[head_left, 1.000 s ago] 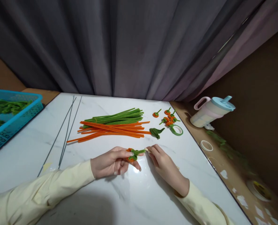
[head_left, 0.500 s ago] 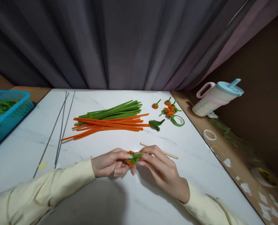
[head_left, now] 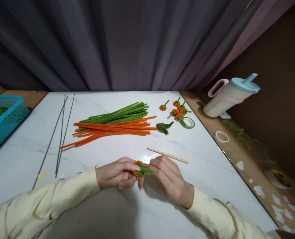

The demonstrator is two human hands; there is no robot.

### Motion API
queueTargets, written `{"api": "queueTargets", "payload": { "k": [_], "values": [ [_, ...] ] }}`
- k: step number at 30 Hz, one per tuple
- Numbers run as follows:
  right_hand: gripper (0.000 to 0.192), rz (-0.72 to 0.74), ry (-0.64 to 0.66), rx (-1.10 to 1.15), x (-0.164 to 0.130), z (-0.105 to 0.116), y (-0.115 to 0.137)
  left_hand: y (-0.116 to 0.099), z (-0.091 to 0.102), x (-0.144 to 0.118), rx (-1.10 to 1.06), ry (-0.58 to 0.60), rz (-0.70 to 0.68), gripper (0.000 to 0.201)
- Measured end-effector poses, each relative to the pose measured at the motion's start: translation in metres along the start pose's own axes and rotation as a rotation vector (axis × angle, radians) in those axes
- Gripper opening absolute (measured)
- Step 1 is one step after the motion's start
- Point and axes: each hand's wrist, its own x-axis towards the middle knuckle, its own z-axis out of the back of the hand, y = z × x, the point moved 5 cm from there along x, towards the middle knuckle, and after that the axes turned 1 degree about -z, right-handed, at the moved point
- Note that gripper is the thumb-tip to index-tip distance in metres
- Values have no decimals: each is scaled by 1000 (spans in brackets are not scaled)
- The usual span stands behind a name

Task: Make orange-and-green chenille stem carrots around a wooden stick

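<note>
While the left hand (head_left: 122, 172) pinches a small orange-and-green piece (head_left: 142, 170) between thumb and fingers, the right hand (head_left: 171, 179) sits close on its other side, fingers curled at the stem end. Whether the right hand grips the stem: cannot tell, contact hidden. The piece lies between the two hands, its stem pointing at the right one.

Progress, judged from layout: the held piece has orange body, green top and stem, so it appears largely formed. Beyond the right hand, five similar pieces (head_left: 183, 111) cluster together, with a single piece (head_left: 163, 108) just apart; these look complete. Loose stock, unworked: green stems (head_left: 117, 114) and orange stems (head_left: 107, 126), overlapping beyond the left hand, plus dark green leaf shapes (head_left: 164, 127) at the orange tips.

Surface: white, grey-veined counter (head_left: 194, 142). A wooden stick (head_left: 167, 155) lies just beyond the right hand; a green tape roll (head_left: 187, 127) touches the cluster farther out. Thin dark wires (head_left: 51, 140) lie left of the left hand, a blue basket (head_left: 20, 114) beyond them.

Room: dark curtain (head_left: 132, 43) ahead of both hands; lidded cup (head_left: 223, 99) and pale scraps (head_left: 258, 190) on a brown surface right of the right hand.
</note>
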Motion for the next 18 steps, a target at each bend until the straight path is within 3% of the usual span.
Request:
{"api": "queueTargets", "payload": {
  "k": [5,8,10,14,18],
  "values": [
    [21,-28,-1,6,2,2,1,-5,-3,-2,16,6,5,28],
    [19,90,-2,-69,5,8,5,-10,-3,-5,105,44,58,37],
    [20,212,-4,-151,6,12,9,-18,-3,-8,268,50,63,48],
    [27,307,1,-233,5,16,11,-39,-6,-15,658,-64,-36,32],
    [26,338,24,-282,3,14,12,-47,-17,-21,925,-68,-84,21]
  ]
}}
